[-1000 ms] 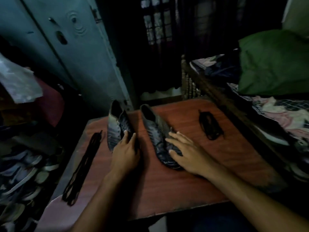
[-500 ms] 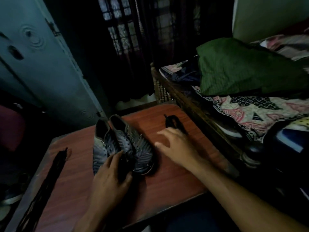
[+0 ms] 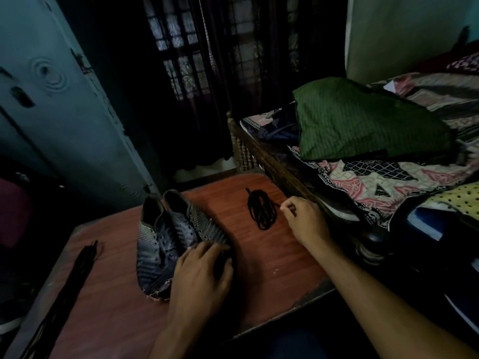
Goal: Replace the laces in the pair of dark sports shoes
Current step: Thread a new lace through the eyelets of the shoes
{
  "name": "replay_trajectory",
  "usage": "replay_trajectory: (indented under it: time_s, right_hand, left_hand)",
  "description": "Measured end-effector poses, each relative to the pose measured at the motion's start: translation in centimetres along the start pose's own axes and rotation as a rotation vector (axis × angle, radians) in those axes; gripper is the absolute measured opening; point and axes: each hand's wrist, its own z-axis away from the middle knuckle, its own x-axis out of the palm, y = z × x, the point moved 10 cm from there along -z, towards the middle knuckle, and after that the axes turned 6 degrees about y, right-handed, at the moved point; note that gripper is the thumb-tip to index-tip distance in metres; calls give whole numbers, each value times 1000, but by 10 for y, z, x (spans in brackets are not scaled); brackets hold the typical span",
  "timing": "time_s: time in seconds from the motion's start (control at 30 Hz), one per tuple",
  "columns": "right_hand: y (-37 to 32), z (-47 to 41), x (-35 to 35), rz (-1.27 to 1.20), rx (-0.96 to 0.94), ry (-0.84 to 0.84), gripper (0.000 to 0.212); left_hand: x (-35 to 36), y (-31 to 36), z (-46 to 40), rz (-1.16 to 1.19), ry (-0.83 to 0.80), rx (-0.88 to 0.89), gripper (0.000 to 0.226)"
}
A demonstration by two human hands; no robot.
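Note:
Two dark striped sports shoes without laces stand side by side on the reddish wooden table (image 3: 259, 270): the left shoe (image 3: 155, 244) and the right shoe (image 3: 191, 221). My left hand (image 3: 199, 278) rests on the toe of the right shoe, fingers spread. A coiled bundle of black laces (image 3: 261, 211) lies to the right of the shoes. My right hand (image 3: 305, 221) is just right of that bundle, and its fingertips pinch a strand that comes off the coil. Another long dark lace bundle (image 3: 83, 265) lies stretched along the table's left edge.
A bed with a dark wooden rail (image 3: 280, 161) runs along the table's right side, with a green cloth (image 3: 363, 120) and patterned sheets on it. A blue-grey metal cupboard (image 3: 64, 120) stands at the left. Dark curtains hang behind.
The shoes now stand close together. My right hand left the right shoe and moved right to the coiled laces. My left hand shifted onto the right shoe's toe. The view swung right.

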Motion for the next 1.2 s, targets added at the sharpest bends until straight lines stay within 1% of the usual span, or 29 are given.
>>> replay_trajectory:
  time_s: [0.1,0.17,0.2,0.27,0.37,0.4,0.43,0.47,0.53,0.57,0.6,0.63,0.7,0.73,0.77,0.83,0.87,0.9,0.97,1.0,1.03,1.1,1.13,1.2]
  right_hand:
    - [-6,7,-17,-264,31,65,6]
    - [-18,11,-22,-403,15,46,12]
    - [-25,13,-22,-480,7,9,15]
    - [-47,20,-26,-576,-43,-87,22]
    - [-72,38,-36,-625,-93,-174,28]
    - [-76,44,-41,-650,-93,-185,26]
    - [-82,52,-50,-670,-103,-183,23]
    - [-85,59,-57,-713,-97,-184,19]
    - [-86,70,-70,-849,-32,-171,13]
    - [-84,73,-71,-918,19,-174,18]
    - [-82,73,-70,-1013,93,-167,22]
    - [-76,75,-62,-1120,204,-162,24]
    - [-68,77,-45,-1326,392,-162,22]
    - [-67,79,-40,-1421,450,-169,21]
    - [-69,81,-39,-1519,501,-177,25]
    - [-73,87,-42,-1720,595,-201,27]
    - [-76,88,-44,-1810,621,-211,26]
    - [-76,87,-46,-1878,625,-212,22]
    - [-79,86,-54,-1928,623,-204,10]
    - [-80,85,-55,-1934,625,-207,8]
    - [-79,85,-55,-1921,626,-204,13]
    - [-73,84,-58,-1876,604,-147,31]
    - [-71,83,-60,-1851,586,-118,34]
    - [-64,81,-58,-1774,564,-77,32]
  left_hand:
    - [-4,14,-1,47,1,4,26]
    - [-7,23,-6,113,22,-26,26]
    - [-9,28,-9,149,36,-39,27]
    - [-7,40,-18,246,42,-61,41]
    - [-9,68,-30,395,42,-30,61]
    - [-10,75,-36,426,40,-27,61]
    - [-16,84,-38,431,50,-11,55]
    - [-20,91,-41,416,67,4,42]
    - [-28,100,-42,344,73,25,12]
    - [-31,98,-43,316,68,21,4]
    - [-37,97,-47,280,73,26,12]
    - [-40,91,-50,264,64,16,16]
    - [-53,76,-58,232,46,-28,12]
    - [-60,69,-61,197,44,-41,15]
    - [-68,63,-65,162,42,-47,17]
    - [-84,56,-71,109,40,-65,11]
    - [-93,53,-75,76,40,-70,9]
    - [-101,53,-80,51,38,-71,14]
    - [-114,50,-88,29,19,-93,19]
    - [-120,49,-92,35,21,-102,20]
    - [-126,48,-97,63,29,-116,22]
    - [-136,42,-104,208,55,-200,27]
    - [-139,39,-104,330,65,-263,26]
    - [-144,33,-104,546,97,-361,23]
